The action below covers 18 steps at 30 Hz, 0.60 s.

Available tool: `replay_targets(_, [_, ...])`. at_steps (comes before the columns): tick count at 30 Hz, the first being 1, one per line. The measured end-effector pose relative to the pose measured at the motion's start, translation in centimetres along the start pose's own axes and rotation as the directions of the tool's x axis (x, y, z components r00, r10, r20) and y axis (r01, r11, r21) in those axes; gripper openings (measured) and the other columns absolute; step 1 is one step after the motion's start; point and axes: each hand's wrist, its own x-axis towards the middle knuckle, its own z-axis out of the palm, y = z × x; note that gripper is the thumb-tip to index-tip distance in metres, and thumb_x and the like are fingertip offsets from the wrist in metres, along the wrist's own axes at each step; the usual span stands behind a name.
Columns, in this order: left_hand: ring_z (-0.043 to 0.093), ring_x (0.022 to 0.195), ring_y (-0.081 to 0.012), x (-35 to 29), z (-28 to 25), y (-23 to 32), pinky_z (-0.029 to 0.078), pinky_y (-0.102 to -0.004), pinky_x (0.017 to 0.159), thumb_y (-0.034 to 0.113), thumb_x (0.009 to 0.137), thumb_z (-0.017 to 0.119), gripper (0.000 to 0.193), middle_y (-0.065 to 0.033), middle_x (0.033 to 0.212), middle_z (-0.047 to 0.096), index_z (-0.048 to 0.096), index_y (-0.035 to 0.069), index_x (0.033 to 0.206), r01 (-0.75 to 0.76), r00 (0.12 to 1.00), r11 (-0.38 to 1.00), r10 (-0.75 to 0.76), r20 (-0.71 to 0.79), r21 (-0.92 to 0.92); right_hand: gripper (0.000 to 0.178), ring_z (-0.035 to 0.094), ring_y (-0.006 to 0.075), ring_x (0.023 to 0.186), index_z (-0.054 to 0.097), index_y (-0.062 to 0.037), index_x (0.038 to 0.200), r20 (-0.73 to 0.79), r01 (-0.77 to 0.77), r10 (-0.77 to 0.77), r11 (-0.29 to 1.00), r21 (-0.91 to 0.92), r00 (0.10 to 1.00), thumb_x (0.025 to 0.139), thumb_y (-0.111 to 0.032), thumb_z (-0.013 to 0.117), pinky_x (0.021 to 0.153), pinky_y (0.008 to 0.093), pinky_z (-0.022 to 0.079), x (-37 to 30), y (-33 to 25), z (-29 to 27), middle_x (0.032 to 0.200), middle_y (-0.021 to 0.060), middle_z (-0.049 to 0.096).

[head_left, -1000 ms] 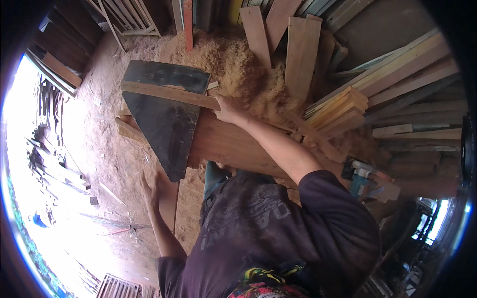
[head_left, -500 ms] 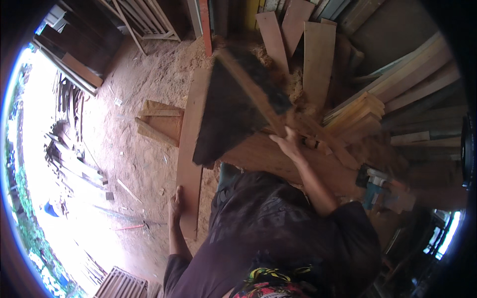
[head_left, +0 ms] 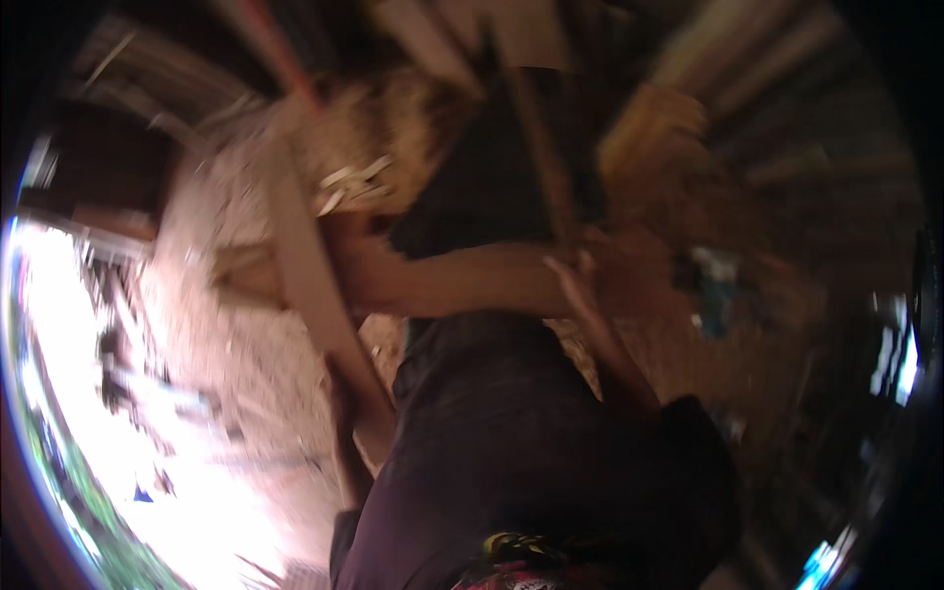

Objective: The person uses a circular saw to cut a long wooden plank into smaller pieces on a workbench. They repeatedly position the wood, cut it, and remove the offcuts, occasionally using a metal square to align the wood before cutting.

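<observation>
My left hand (head_left: 339,398) is closed on the near part of a long flat plank (head_left: 305,246), which slants away to the far left. On the right, my right hand (head_left: 578,280) grips the near end of a narrow wooden strip (head_left: 539,147). Against that strip is a large, dark, flat panel (head_left: 472,192) with slanting sides; motion blur hides how they join. A wide wooden board (head_left: 472,282) lies crosswise in front of my body, below the panel. Both hands are smeared, so single fingers are hard to make out.
A teal and grey power tool (head_left: 716,295) stands right of my right hand. A small wooden piece (head_left: 246,275) lies beyond the plank on the dusty floor. Pale offcuts (head_left: 356,184) lie at the far side, and stacked boards (head_left: 659,123) stand at the far right.
The dark panel has swung to the right and away from the plank, uncovering more of the crosswise board and the offcuts. The plank now slants farther left. The whole view has turned and blurred.
</observation>
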Motion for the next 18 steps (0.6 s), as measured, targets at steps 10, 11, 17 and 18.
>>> replay_targets(10, [0.067, 0.114, -0.0278, -2.1, 2.0, 6.6, 0.055, -0.0407, 0.094, 0.070, 0.106, 0.041, 0.090, -0.0240, 0.129, 0.067, 0.053, -0.009, 0.148, -0.093, 0.994, 0.990, 0.098, -0.047, 0.111, 0.070, 0.073, 0.0229, 0.094, 0.064, 0.0054, 0.130, 0.109, -0.191, 0.182, 0.979, 0.076, 0.977, 0.084, -0.043, 0.085, 0.085, 0.0369, 0.056, -1.8, -2.9, -4.6, 0.102, 0.0151, 0.076])
replay_targets(11, [0.067, 0.114, -0.0276, -3.0, 1.8, 7.2, 0.055, -0.0406, 0.094, 0.070, 0.106, 0.041, 0.090, -0.0238, 0.129, 0.067, 0.053, -0.009, 0.147, -0.100, 0.992, 0.988, 0.109, -0.071, 0.118, 0.068, 0.073, 0.0226, 0.094, 0.066, 0.0050, 0.129, 0.029, -0.143, 0.143, 0.990, 0.015, 0.989, 0.084, -0.041, 0.086, 0.084, 0.0364, 0.057, -1.6, -2.2, -4.0, 0.103, 0.0151, 0.076])
replay_targets(17, [0.067, 0.112, -0.0266, -7.5, 3.0, 13.7, 0.055, -0.0396, 0.093, 0.071, 0.106, 0.041, 0.090, -0.0227, 0.126, 0.068, 0.056, -0.009, 0.145, -0.127, 0.987, 0.954, 0.149, -0.063, 0.270, 0.061, 0.074, 0.0271, 0.097, 0.071, 0.0044, 0.117, 0.032, -0.121, 0.118, 0.985, 0.124, 0.992, 0.079, -0.040, 0.089, 0.083, 0.0396, 0.056, -1.4, -4.3, -8.8, 0.106, 0.0183, 0.076])
replay_targets(18, [0.067, 0.111, -0.0260, -7.2, 2.7, 14.3, 0.055, -0.0392, 0.093, 0.072, 0.105, 0.042, 0.091, -0.0222, 0.124, 0.069, 0.057, -0.009, 0.143, -0.130, 0.990, 0.945, 0.139, -0.009, 0.301, 0.060, 0.074, 0.0262, 0.095, 0.072, 0.0055, 0.115, 0.007, -0.103, 0.103, 0.986, 0.133, 0.995, 0.079, -0.039, 0.089, 0.082, 0.0389, 0.056, -1.5, -4.7, -9.8, 0.106, 0.0179, 0.077])
